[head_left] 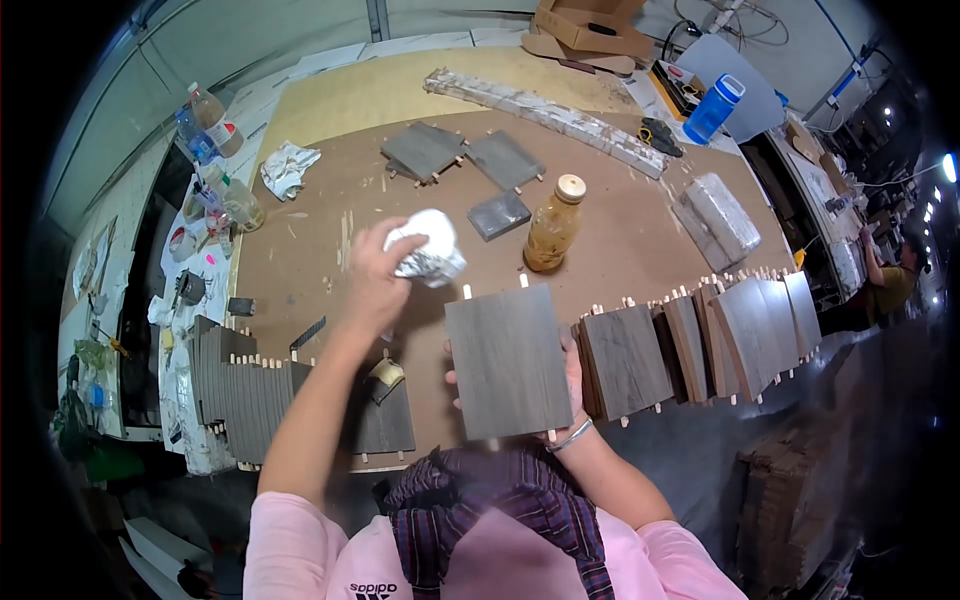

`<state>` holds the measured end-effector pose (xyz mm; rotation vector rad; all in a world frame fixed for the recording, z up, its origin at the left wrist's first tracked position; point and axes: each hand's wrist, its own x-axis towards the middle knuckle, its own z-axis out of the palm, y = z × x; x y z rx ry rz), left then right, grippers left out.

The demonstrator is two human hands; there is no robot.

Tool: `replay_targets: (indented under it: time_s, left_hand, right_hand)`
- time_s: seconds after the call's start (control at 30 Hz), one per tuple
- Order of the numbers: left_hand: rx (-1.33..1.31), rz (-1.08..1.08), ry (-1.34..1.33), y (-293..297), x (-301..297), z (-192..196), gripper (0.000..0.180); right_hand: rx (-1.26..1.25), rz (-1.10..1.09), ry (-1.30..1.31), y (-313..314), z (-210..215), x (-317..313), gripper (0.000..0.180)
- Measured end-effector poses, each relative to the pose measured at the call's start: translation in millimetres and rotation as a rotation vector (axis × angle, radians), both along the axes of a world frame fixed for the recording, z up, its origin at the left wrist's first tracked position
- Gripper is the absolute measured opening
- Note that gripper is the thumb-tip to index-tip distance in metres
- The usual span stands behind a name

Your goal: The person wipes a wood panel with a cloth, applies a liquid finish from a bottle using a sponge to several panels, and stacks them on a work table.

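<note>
My left hand [378,270] is closed on a crumpled white rag [430,248], raised to the upper left of a grey wood-grain panel [508,360]. That panel has small light dowels sticking out of its top and bottom edges. My right hand [573,375] grips it from beneath and along its right side; the panel covers most of that hand, with a few fingertips at its left edge. Rag and panel are apart. Beyond the panel stands a bottle of amber liquid [554,225] with a pale cap, next to a small dark grey block [499,215].
Stacks of dowelled panels stand at right [625,350] and left [260,395]. Loose panels [425,150] lie farther back, near a long stained bar [540,115]. A wrapped block [717,222], blue bottle [715,108] and crumpled paper [289,170] edge the brown board. A co-worker [893,275] is far right.
</note>
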<state>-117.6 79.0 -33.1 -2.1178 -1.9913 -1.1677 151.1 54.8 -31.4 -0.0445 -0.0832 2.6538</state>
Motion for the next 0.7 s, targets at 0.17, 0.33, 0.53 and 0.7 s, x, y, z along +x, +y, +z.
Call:
replay_targets:
  time_s: [0.17,0.33,0.53,0.7]
  left_hand:
    - [0.048,0.129,0.107,-4.2,9.3,28.0,0.052]
    - [-0.074,0.079,-0.001,-69.9,4.9,7.6,0.039]
    - [-0.448,0.288,-0.050,-150.8,18.8,-26.7,0.041]
    - [-0.457,0.287,0.125,-143.9,32.4,-32.2,0.046]
  right_hand:
    - [0.046,-0.088,-0.106,5.3,0.8,5.4,0.096]
    - [0.077,-0.163,-0.180,6.1,-1.0,19.8,0.100]
    - [0.038,-0.159,-0.137,0.3,-11.9,13.5,0.093]
    - [0.043,-0.156,-0.194,-2.2,-13.8,5.0,0.089]
